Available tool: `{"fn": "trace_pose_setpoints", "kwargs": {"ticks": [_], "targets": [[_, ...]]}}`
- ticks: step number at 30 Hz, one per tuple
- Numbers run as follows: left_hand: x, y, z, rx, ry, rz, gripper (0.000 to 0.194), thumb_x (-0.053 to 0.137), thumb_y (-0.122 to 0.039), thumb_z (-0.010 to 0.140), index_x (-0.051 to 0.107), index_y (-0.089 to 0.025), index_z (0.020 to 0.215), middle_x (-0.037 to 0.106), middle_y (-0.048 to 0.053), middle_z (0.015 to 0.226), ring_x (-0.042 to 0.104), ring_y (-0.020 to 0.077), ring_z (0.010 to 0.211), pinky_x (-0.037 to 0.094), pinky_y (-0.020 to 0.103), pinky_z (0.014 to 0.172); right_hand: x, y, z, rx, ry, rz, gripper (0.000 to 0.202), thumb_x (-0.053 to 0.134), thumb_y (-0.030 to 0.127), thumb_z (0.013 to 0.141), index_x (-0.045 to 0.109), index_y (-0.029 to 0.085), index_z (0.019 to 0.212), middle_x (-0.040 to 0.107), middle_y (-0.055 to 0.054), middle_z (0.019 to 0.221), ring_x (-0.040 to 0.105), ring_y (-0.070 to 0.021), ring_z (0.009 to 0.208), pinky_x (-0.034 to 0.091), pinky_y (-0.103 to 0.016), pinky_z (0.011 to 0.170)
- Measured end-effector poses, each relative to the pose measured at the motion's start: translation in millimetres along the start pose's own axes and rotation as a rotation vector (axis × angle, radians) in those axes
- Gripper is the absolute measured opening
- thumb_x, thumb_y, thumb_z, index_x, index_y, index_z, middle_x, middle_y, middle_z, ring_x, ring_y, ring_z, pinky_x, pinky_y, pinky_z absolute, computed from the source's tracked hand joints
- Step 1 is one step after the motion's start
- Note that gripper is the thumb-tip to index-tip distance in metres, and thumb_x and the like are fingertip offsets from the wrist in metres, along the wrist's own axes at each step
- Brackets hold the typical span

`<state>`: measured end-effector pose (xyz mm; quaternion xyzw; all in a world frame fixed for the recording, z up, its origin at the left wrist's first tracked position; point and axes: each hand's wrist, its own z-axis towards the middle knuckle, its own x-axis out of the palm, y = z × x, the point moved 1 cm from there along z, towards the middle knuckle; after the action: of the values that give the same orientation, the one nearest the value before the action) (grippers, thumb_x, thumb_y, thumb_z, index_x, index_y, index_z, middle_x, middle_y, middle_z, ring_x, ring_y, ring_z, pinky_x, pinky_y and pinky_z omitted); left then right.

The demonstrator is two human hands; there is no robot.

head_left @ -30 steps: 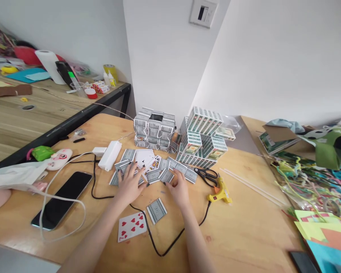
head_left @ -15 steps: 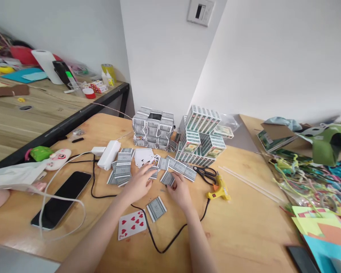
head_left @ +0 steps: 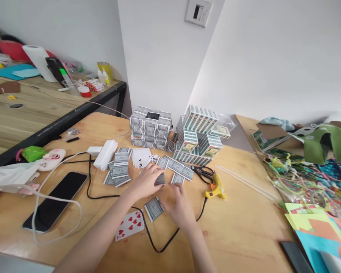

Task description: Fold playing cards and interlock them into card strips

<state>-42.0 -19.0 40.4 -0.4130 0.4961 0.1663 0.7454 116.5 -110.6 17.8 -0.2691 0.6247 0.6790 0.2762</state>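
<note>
My left hand (head_left: 147, 180) has its fingers on a small folded card piece (head_left: 160, 179) in front of the fanned playing cards (head_left: 140, 157). Just right of it, my right hand (head_left: 180, 204) has its fingers apart and holds nothing, close to a square card piece (head_left: 154, 209) on the table. Another folded piece (head_left: 177, 178) lies beyond my right fingertips, against a strip of joined pieces (head_left: 179, 168). Left of my left hand is a pile of folded pieces (head_left: 120, 170). A seven of hearts (head_left: 130, 226) lies face up nearest me.
A folded-card structure (head_left: 151, 131) and stacked card boxes (head_left: 197, 138) stand at the back. Scissors (head_left: 203, 173) and a yellow glue gun (head_left: 216, 188) lie right, its black cable (head_left: 170, 239) looping in front. A phone (head_left: 57, 201) and white cables are left; coloured paper (head_left: 315, 235) is right.
My right hand has let go of a folded piece, which now lies by the strip, and has drawn back toward me. My left hand has moved right onto another piece. The view has shifted slightly.
</note>
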Motion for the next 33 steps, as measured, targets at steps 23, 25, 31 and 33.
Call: {"fn": "trace_pose_setpoints", "kwargs": {"ticks": [23,25,31,33], "targets": [[18.6,47.3,-5.2,-0.173,-0.042,0.12,0.04,0.042,-0.019,0.081,0.052,-0.022,0.119,0.043,0.005,0.133,0.035,0.0259,0.124,0.034,0.043,0.1,5.4,-17.6,7.6,0.152,-0.102,-0.077,0.029,0.044,0.021,0.08,0.055,0.021,0.107,0.056,-0.006,0.102,0.06,-0.0149,0.067,0.047,-0.027,0.063],[20.0,49.3,-8.0,-0.185,-0.068,0.156,0.039,0.044,-0.02,0.08,0.053,-0.023,0.118,0.043,0.006,0.133,0.035,0.0274,0.123,0.033,0.044,0.1,6.5,-15.0,15.8,0.128,-0.146,-0.039,0.027,0.043,0.02,0.079,0.057,0.02,0.102,0.058,-0.006,0.096,0.058,-0.0145,0.065,0.047,-0.027,0.063],[17.0,42.2,5.3,-0.436,-0.218,0.223,0.043,0.058,-0.028,0.073,0.052,-0.021,0.115,0.054,0.013,0.109,0.047,0.0312,0.101,0.041,0.043,0.082,25.5,0.5,55.9,0.025,-0.181,0.082,0.026,0.046,0.02,0.078,0.06,0.019,0.1,0.056,-0.006,0.097,0.056,-0.0132,0.064,0.047,-0.027,0.065],[19.8,42.9,13.1,-0.541,-0.216,0.21,0.051,0.062,-0.031,0.069,0.049,-0.022,0.118,0.054,0.014,0.102,0.048,0.0324,0.096,0.041,0.043,0.076,34.3,3.3,68.2,0.029,-0.193,0.071,0.031,0.048,0.023,0.077,0.058,0.019,0.106,0.055,-0.007,0.103,0.057,-0.0145,0.069,0.047,-0.027,0.067]]}}
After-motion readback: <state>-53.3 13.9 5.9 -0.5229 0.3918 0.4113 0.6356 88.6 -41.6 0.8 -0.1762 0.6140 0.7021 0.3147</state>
